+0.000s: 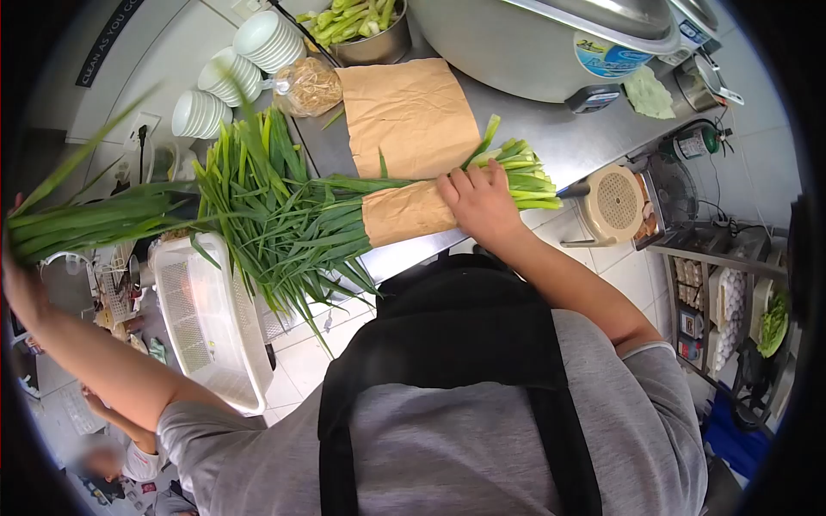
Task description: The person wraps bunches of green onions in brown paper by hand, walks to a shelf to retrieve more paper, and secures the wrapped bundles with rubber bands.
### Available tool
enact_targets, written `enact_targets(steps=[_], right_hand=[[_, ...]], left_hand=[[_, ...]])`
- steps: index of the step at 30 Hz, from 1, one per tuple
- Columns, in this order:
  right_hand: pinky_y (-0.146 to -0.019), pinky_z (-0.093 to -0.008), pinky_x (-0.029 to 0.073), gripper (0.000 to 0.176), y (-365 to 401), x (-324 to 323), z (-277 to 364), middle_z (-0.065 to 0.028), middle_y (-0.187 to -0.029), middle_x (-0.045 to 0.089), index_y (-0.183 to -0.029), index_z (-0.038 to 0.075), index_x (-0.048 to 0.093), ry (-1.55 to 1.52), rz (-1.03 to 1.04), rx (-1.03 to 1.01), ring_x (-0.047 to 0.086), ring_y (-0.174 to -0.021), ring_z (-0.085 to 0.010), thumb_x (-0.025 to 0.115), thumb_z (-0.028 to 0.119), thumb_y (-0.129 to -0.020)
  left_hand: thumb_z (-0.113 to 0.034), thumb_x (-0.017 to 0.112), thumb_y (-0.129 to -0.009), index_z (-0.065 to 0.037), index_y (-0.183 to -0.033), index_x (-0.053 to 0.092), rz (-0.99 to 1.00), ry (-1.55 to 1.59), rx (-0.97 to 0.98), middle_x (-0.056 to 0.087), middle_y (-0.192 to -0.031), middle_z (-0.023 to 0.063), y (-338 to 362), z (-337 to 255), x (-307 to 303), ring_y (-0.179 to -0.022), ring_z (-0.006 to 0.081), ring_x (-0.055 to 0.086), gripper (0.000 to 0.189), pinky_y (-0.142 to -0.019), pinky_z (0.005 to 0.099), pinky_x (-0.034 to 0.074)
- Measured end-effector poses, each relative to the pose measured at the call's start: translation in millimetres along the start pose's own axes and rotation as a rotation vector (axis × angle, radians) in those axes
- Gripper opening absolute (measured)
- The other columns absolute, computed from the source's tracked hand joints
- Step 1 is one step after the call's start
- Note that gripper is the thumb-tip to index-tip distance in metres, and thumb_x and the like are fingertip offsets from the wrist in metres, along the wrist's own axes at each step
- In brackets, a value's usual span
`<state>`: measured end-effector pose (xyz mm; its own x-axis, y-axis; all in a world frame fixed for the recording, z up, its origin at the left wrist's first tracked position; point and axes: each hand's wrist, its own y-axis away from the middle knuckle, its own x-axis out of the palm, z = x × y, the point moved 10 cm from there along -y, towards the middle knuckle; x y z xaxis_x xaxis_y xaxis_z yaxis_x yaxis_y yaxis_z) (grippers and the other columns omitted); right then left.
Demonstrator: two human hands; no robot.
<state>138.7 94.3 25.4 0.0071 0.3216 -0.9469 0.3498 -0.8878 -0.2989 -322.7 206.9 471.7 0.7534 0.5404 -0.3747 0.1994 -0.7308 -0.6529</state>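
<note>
My right hand [482,205] presses down on a bundle of green onions [284,219] wrapped in a brown paper sleeve [404,213], which lies across the edge of the steel counter [576,142]. The pale stalk ends [527,179] stick out past my fingers. My left hand [15,279], at the far left edge and mostly cut off, grips a separate bunch of long green leaves [95,219] held out to the left, apart from the bundle.
A loose brown paper sheet [409,112], a plastic bag [310,86], stacks of white bowls [219,77], a metal bowl of cut greens [366,26] and a large cooker [551,39] are on the counter. A white plastic basket [211,322] sits below left. Another person [107,456] is at bottom left.
</note>
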Motion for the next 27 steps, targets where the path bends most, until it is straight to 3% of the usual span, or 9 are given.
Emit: enact_targets(steps=[3,4,6,8,9,14,16,23,27], right_hand=[[-0.099,-0.0578,0.042,0.039,0.0,-0.9,0.2,-0.0072,-0.106,0.061,-0.121,0.008,0.056,-0.022,-0.014,0.002,0.06,-0.102,-0.0259,0.059,0.016,-0.083],[-0.099,-0.0577,0.042,0.039,0.4,-1.7,0.3,-0.0071,-0.105,0.061,-0.121,0.008,0.056,-0.021,-0.023,0.0,0.06,-0.102,-0.0259,0.059,0.016,-0.083],[-0.099,-0.0576,0.042,0.038,0.5,-2.8,-0.2,-0.007,-0.104,0.061,-0.12,0.008,0.056,-0.018,-0.034,-0.005,0.06,-0.101,-0.0259,0.059,0.016,-0.083],[-0.098,-0.0572,0.043,0.038,1.0,-4.9,0.4,-0.0069,-0.104,0.061,-0.12,0.008,0.056,-0.006,-0.055,-0.01,0.06,-0.101,-0.0257,0.059,0.016,-0.083],[-0.098,-0.0572,0.043,0.038,1.1,-5.0,0.2,-0.0069,-0.104,0.061,-0.12,0.008,0.056,-0.005,-0.056,-0.009,0.06,-0.101,-0.0257,0.059,0.016,-0.083],[-0.097,-0.0568,0.043,0.035,3.7,-6.3,0.4,-0.0065,-0.103,0.062,-0.119,0.009,0.057,-0.002,-0.099,0.004,0.06,-0.102,-0.0256,0.057,0.019,-0.086],[-0.097,-0.057,0.043,0.034,6.5,-8.5,2.1,-0.0062,-0.103,0.062,-0.118,0.01,0.058,0.026,-0.133,0.011,0.06,-0.103,-0.0256,0.057,0.02,-0.086],[-0.096,-0.0576,0.043,0.036,25.9,-16.4,8.5,-0.0093,-0.116,0.062,-0.122,0.01,0.059,0.066,-0.175,0.043,0.06,-0.109,-0.0271,0.057,0.021,-0.087],[-0.096,-0.058,0.041,0.038,27.5,-17.3,10.3,-0.0097,-0.119,0.061,-0.124,0.01,0.058,0.082,-0.167,0.052,0.059,-0.112,-0.0273,0.056,0.022,-0.088]], left_hand=[[-0.016,0.062,-0.093,-0.001,-0.124,0.046,0.179,0.039,0.22,0.065,-0.103,0.0202,-6.3,-80.2,37.3,-0.093,0.0322,0.067,0.038,-0.079,0.0448,0.062],[-0.017,0.064,-0.093,0.001,-0.114,0.06,0.342,-0.049,0.299,0.068,-0.101,0.0135,-3.9,-103.6,72.3,-0.089,0.0237,0.067,0.028,-0.08,0.0383,0.059],[-0.032,0.069,-0.092,-0.008,-0.113,0.065,0.384,-0.292,0.251,0.066,-0.105,0.009,8.2,-109.9,113.8,-0.091,0.0201,0.067,0.032,-0.085,0.0358,0.06],[-0.037,0.065,-0.095,-0.004,-0.125,0.061,0.708,-0.314,-0.135,0.063,-0.097,0.0035,30.2,-41.7,191.2,-0.087,0.0139,0.06,0.045,-0.079,0.0308,0.05],[-0.036,0.066,-0.094,-0.004,-0.125,0.061,0.819,-0.366,0.159,0.063,-0.097,0.0031,54.9,-49.7,242.3,-0.087,0.0121,0.059,0.045,-0.08,0.0301,0.049],[-0.023,0.073,-0.083,-0.001,-0.144,0.042,1.368,-0.15,0.408,0.057,-0.134,0.025,275.9,-27.8,462.0,-0.128,0.0348,0.055,0.072,-0.109,0.0426,0.041],[-0.023,0.073,-0.084,-0.001,-0.134,0.047,1.632,-0.195,0.351,0.062,-0.126,0.0262,349.5,-15.1,519.4,-0.116,0.039,0.061,0.06,-0.1,0.0447,0.047],[-0.034,0.071,-0.089,-0.005,-0.137,0.037,1.642,-0.112,0.178,0.063,-0.125,0.0256,434.1,13.2,569.0,-0.116,0.0386,0.062,0.066,-0.099,0.0441,0.047],[-0.044,0.054,-0.1,0.003,-0.133,0.035,1.582,0.097,-0.185,0.055,-0.131,0.0292,445.7,22.9,569.2,-0.123,0.0365,0.056,0.061,-0.102,0.0394,0.042]])
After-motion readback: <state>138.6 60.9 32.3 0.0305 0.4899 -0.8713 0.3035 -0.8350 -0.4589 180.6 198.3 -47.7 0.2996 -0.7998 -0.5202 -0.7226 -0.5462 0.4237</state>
